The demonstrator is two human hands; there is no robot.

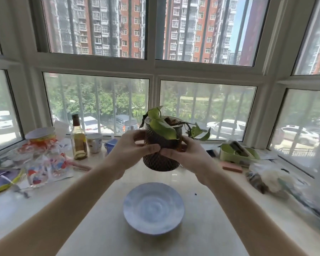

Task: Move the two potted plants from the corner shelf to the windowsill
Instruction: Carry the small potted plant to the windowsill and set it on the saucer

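Observation:
A potted plant (160, 161) in a dark, textured brown glass pot with drooping green leaves hangs in the air above the pale stone windowsill (103, 209). Both hands hold it: my left hand (133, 146) grips the pot's left side and my right hand (185, 154) wraps its right side, fingertips meeting at the front. A pale blue saucer (153, 207) lies on the windowsill below and nearer to me than the pot. Only one potted plant is in view.
On the left stand a glass bottle (79, 139), a white cup (94, 143), a small blue basket (111, 145) and a heap of colourful plastic bags (44, 159). On the right lie a green box (236, 154), a pink block (232, 168) and crumpled wrapping (270, 180). Window panes surround the sill.

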